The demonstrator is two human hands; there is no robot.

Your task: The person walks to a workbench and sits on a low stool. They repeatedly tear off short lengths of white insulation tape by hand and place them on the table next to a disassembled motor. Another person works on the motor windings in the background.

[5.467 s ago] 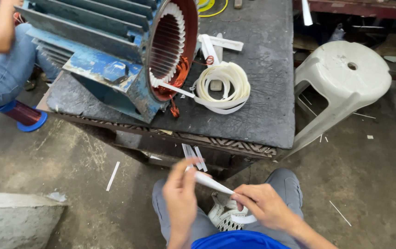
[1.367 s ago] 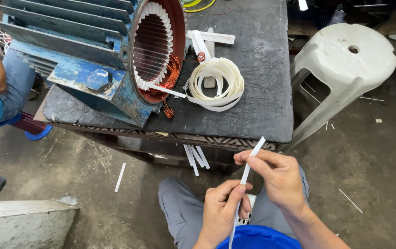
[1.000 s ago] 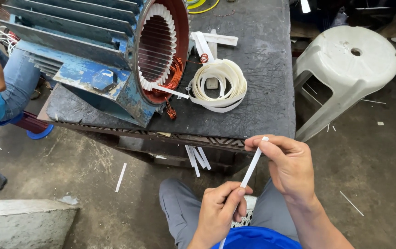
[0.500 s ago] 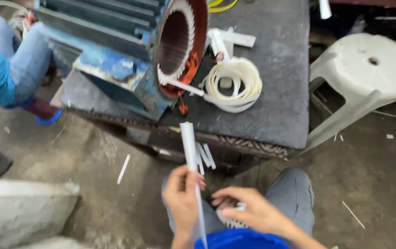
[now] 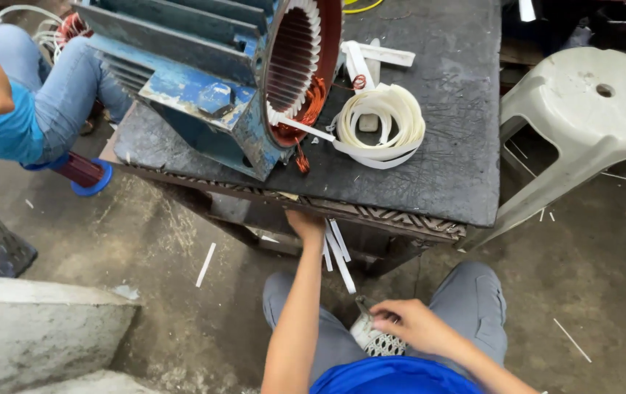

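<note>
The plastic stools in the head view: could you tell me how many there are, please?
1: a pale plastic stool stands right of the dark table. Others may lie outside the view.

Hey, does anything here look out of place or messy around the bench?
Yes: white insulation strips lie scattered on the concrete floor, and a loose coil of white strip sprawls beside the blue motor stator on the dark bench.

We see a matt, rough dark tabletop (image 5: 444, 146) w/ a chipped blue-painted metal motor housing (image 5: 203, 87), copper windings (image 5: 306, 120) glossy inside. White strip coil (image 5: 382, 124) looks smooth, papery/plastic; stool (image 5: 583, 109) is scuffed matt plastic.
</note>
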